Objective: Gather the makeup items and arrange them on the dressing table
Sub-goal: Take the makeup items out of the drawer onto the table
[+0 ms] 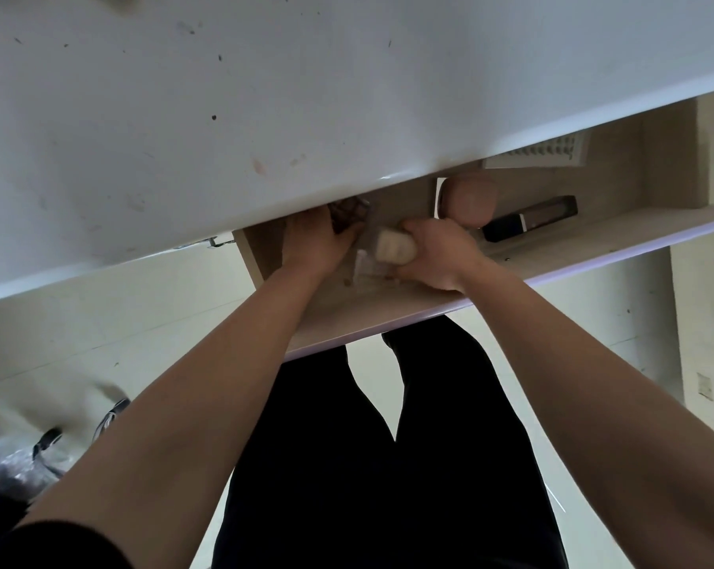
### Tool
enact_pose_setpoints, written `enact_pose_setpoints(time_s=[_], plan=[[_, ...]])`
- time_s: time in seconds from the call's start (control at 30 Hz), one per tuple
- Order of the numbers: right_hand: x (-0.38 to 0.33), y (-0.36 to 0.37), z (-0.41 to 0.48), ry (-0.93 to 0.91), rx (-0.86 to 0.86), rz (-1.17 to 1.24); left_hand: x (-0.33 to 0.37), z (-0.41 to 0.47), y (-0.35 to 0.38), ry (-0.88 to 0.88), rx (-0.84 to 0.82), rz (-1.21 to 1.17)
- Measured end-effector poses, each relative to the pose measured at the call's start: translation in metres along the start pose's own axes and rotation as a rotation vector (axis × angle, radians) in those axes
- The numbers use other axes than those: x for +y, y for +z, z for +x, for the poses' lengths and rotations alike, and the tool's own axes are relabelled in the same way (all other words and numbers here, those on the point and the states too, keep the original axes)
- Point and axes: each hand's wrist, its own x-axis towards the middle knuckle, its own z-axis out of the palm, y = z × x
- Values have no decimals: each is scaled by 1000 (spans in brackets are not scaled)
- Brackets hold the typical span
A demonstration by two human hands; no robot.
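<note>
Head view, scuffed white tabletop [265, 96], open drawer [388, 318], pale floor [121, 322]

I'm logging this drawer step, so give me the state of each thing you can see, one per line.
Drawer: pulled open under the tabletop.
Left hand: reaching in, resting on a dark patterned item.
Right hand: closed around a small beige case.
Pink round case: lying in the drawer, untouched.
Black tube: lying flat, untouched.
Tabletop: scuffed, spotted.
</note>
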Motion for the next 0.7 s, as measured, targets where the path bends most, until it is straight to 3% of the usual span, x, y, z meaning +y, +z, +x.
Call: enact_pose_setpoints(time_s=[0.17, 0.33, 0.53, 0.7], plan=[[27, -12, -10, 104, 29, 110, 13, -5, 6, -35, -26, 80], [35, -19, -16, 110, 85, 151, 10, -22, 13, 72, -61, 174], [19, -32, -41, 104, 134, 215, 1, -58, -7, 225, -29, -9], [-14, -58, -73, 113, 178, 322, 8, -100, -61, 243, 56, -158]])
